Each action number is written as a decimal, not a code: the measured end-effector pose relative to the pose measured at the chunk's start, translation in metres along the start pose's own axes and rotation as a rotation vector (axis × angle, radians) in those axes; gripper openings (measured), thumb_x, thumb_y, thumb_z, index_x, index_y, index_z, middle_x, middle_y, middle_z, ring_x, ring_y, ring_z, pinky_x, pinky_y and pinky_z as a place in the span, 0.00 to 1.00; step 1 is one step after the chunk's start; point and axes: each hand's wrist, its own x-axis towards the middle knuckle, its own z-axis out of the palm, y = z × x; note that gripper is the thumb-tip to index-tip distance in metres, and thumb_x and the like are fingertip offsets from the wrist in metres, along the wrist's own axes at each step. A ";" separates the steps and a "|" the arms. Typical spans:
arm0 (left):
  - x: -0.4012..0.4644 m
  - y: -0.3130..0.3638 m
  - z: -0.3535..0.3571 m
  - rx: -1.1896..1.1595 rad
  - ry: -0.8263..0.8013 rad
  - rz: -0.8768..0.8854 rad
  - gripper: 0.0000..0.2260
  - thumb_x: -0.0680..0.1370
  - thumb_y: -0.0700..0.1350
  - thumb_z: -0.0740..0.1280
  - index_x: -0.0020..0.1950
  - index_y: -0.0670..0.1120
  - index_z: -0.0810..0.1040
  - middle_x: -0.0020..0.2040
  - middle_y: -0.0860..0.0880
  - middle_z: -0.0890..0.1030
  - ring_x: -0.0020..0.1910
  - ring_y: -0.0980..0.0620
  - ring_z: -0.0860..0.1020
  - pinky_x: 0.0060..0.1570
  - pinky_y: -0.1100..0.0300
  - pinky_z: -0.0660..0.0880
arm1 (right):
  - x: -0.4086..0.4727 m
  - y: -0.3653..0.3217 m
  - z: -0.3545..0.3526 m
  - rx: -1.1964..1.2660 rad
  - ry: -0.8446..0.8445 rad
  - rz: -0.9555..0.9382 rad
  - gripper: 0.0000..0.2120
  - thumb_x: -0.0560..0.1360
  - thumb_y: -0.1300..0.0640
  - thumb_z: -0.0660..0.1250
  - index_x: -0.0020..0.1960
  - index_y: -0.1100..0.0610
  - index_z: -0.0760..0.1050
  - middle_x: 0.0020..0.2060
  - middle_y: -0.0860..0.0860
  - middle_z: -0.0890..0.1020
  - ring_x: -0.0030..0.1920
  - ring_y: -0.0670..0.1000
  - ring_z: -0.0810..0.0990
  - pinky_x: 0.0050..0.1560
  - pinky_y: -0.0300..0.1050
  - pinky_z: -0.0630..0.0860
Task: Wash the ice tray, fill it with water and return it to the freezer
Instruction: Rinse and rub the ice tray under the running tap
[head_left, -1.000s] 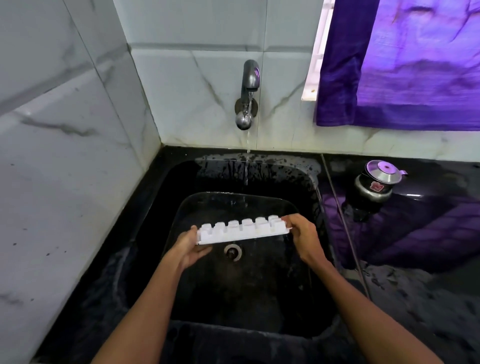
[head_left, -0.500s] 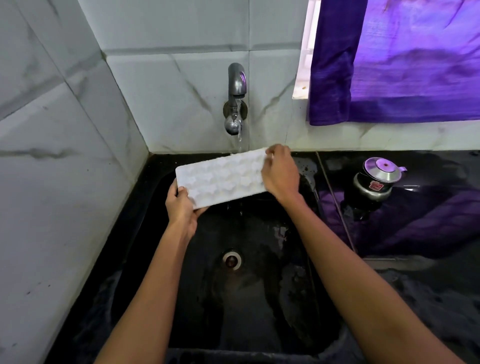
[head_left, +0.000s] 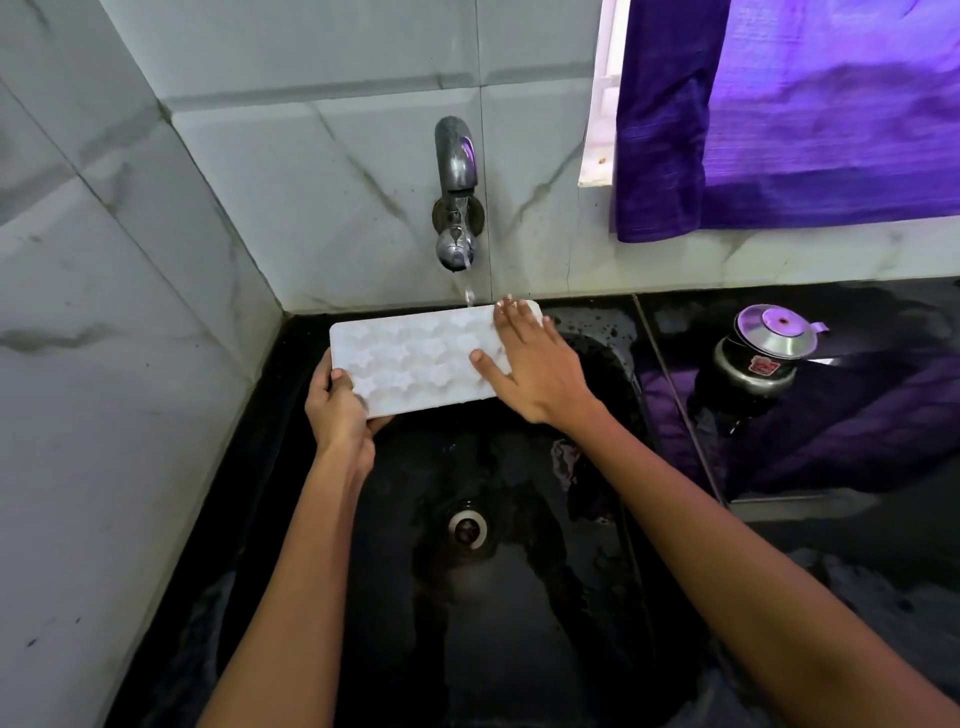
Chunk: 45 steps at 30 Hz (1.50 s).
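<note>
Ice tray apparently under tap

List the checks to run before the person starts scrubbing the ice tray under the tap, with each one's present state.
1. Water running: ok, a thin stream falls from the tap.
2. Tray under the stream: ok, the water meets the far edge of the ice tray.
3. Firm hold: ok, the left hand grips the tray's left end, thumb on top.
4. Washing hand placed: ok, the right hand lies flat on the tray's right part.
5. Tray over the sink: ok.
6. Drain unblocked: ok, nothing covers it.
7. Tray clean: cannot tell.
</note>
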 end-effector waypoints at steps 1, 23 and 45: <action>-0.001 0.000 0.002 0.002 -0.006 -0.005 0.17 0.83 0.44 0.52 0.70 0.53 0.70 0.57 0.52 0.78 0.53 0.50 0.78 0.38 0.54 0.78 | 0.001 0.001 -0.002 -0.009 0.001 0.020 0.35 0.80 0.39 0.46 0.77 0.60 0.46 0.78 0.55 0.49 0.78 0.51 0.44 0.76 0.50 0.41; -0.007 -0.009 0.026 -0.118 -0.066 -0.032 0.16 0.84 0.43 0.52 0.68 0.54 0.71 0.57 0.51 0.79 0.46 0.55 0.79 0.37 0.54 0.78 | 0.012 -0.037 -0.001 -0.068 -0.008 -0.183 0.31 0.82 0.44 0.43 0.77 0.63 0.43 0.77 0.60 0.46 0.77 0.54 0.43 0.75 0.45 0.38; 0.016 -0.019 0.000 -0.155 -0.052 -0.074 0.16 0.84 0.44 0.52 0.68 0.55 0.71 0.60 0.51 0.78 0.55 0.49 0.78 0.43 0.50 0.78 | 0.000 -0.005 0.004 -0.151 -0.006 -0.192 0.33 0.78 0.43 0.36 0.77 0.61 0.44 0.77 0.56 0.48 0.78 0.51 0.44 0.75 0.43 0.38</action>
